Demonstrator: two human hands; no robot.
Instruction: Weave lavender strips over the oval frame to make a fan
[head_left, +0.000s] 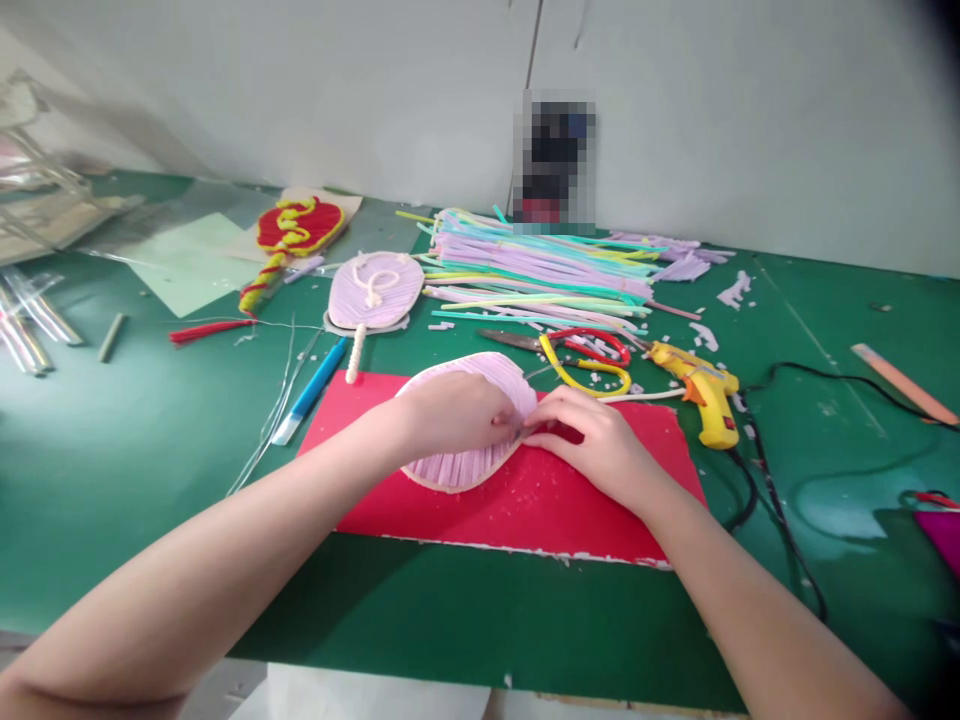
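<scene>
A lilac fan-shaped piece, ribbed with strips of straw, lies on a red board. My left hand rests on top of it with fingers curled, pressing near its right edge. My right hand meets it there, fingertips pinched at the same edge of the lilac piece. What the fingertips pinch is too small to make out.
A yellow glue gun with black cord lies right of the board. Scissors with red and yellow handles, a heap of pastel straws, a finished lilac fan, a red-and-yellow fan and a blue knife lie on the green table.
</scene>
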